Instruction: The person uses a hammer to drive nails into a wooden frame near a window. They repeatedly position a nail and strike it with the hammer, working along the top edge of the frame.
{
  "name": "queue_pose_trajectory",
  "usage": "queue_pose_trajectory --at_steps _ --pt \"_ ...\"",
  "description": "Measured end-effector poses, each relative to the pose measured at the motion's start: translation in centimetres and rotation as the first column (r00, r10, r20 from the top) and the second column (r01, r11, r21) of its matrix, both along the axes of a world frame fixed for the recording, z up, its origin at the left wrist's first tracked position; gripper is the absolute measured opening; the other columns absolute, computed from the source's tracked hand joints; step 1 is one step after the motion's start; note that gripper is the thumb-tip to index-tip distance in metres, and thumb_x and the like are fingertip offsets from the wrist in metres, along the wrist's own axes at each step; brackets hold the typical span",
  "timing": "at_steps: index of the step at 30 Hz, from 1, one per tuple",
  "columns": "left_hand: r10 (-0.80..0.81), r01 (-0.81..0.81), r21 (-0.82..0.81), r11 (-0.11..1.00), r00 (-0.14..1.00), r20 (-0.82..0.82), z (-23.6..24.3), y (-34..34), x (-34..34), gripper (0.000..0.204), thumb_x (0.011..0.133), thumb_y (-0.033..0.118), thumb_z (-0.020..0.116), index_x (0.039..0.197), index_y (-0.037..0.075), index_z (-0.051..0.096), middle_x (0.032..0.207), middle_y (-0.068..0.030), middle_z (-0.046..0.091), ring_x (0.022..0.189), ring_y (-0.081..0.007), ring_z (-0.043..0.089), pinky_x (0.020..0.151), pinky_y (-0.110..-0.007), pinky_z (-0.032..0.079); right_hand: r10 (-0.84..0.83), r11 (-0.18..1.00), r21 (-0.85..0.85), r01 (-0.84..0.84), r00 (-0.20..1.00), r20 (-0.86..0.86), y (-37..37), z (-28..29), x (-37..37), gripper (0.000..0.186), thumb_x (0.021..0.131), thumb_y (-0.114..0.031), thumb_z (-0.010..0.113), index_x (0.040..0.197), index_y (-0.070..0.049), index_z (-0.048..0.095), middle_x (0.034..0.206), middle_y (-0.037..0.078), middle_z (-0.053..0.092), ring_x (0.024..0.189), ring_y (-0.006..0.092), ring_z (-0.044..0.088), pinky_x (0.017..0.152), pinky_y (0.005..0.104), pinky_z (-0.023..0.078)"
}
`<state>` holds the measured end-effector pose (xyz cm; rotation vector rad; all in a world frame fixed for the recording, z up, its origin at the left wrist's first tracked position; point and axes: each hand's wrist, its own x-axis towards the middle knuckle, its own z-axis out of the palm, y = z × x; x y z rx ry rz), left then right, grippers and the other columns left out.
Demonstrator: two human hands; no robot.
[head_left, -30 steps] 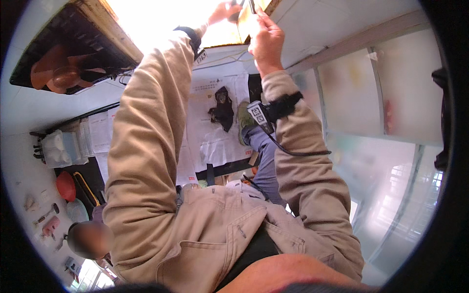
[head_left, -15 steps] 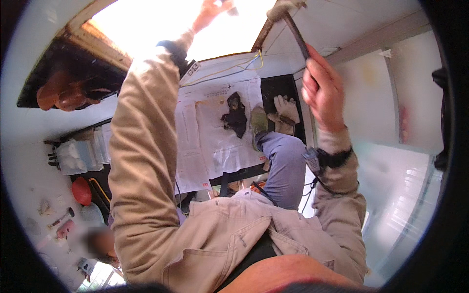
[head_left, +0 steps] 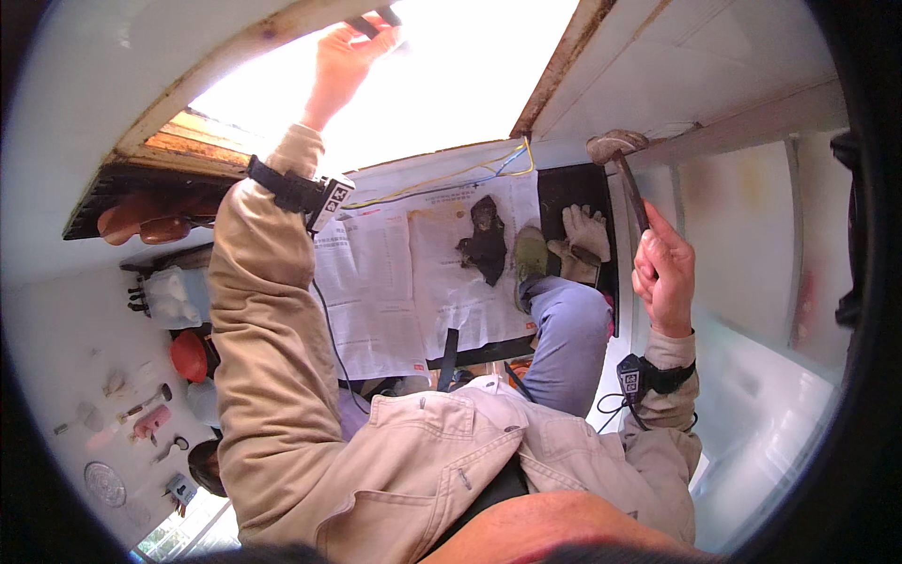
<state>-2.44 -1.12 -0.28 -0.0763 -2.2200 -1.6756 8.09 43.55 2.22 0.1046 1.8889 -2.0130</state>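
My left hand [head_left: 343, 70] is raised to the bright opening [head_left: 460, 85], near the upper edge of its worn wooden frame [head_left: 568, 66]. Its fingers pinch a small dark piece [head_left: 368, 23], whose kind the glare hides. Off to the right, my right hand [head_left: 665, 282] grips the dark handle of a hammer [head_left: 617, 144], head up, beside the pale wall. Black straps with small boxes circle both wrists, and a thin cable hangs from each.
Yellow and blue wires [head_left: 451, 191] hang below the opening. Underneath are paper sheets [head_left: 366, 291], a dark cloth scrap [head_left: 487, 242], work gloves [head_left: 584, 235] and my green shoe [head_left: 531, 254]. Reddish-brown rounded things [head_left: 141, 224] sit left. A partly hidden person's dark hair [head_left: 205, 467] shows lower left.
My right hand has lowered the hammer and moved it right, away from the opening's frame. My left hand has shifted left and down, toward the frame's upper edge. The whole view has tilted.
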Motion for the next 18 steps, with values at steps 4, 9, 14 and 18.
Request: queue_pose_trajectory --at_steps 4,9,14,18 --pt "0.074 -0.074 -0.004 0.997 0.997 0.009 1.5 -0.4 0.1 0.015 0.088 0.018 0.078 0.095 0.006 0.072 0.089 -0.0023 0.072 0.085 -0.0103 0.066 0.075 -0.026 0.056 0.031 0.999 0.035 -0.033 0.998 0.058 0.2 -0.7 -0.3 0.045 0.101 -0.016 0.051 0.145 -0.005 0.049 0.062 -0.007 0.035 0.046 0.0002 0.024 0.037 0.0175 0.022" --pt "-0.029 0.029 -0.007 1.0 0.996 0.089 1.1 0.7 0.2 0.015 0.088 0.02 0.077 0.093 0.006 0.074 0.082 -0.0003 0.07 0.079 -0.0077 0.062 0.068 -0.023 0.05 0.022 1.0 -0.002 -0.022 0.996 0.091 0.1 -0.8 0.2 0.045 0.101 -0.013 0.051 0.145 -0.003 0.048 0.064 -0.007 0.036 0.046 0.0 0.025 0.037 0.0176 0.023" --pt "-0.149 0.136 0.119 0.983 0.983 0.104 -2.7 3.4 -0.8 0.022 0.089 0.025 0.078 0.097 0.005 0.075 0.079 0.0015 0.068 0.073 -0.0059 0.057 0.064 -0.022 0.045 -0.027 1.0 0.012 0.026 0.995 0.097 0.0 -0.8 0.6 0.043 0.1 -0.016 0.056 0.142 -0.006 0.053 0.062 -0.01 0.037 0.048 -0.0014 0.029 0.041 0.0169 0.027" --pt "-0.161 0.151 0.066 0.986 0.971 0.176 -3.8 4.3 -1.0 0.023 0.09 0.026 0.077 0.098 0.004 0.075 0.08 0.0017 0.068 0.072 -0.0042 0.056 0.062 -0.021 0.045 -0.024 1.0 0.021 0.022 0.995 0.101 0.3 -0.8 0.7 0.043 0.1 -0.016 0.057 0.142 -0.006 0.053 0.062 -0.01 0.037 0.048 -0.0015 0.029 0.041 0.0169 0.026"
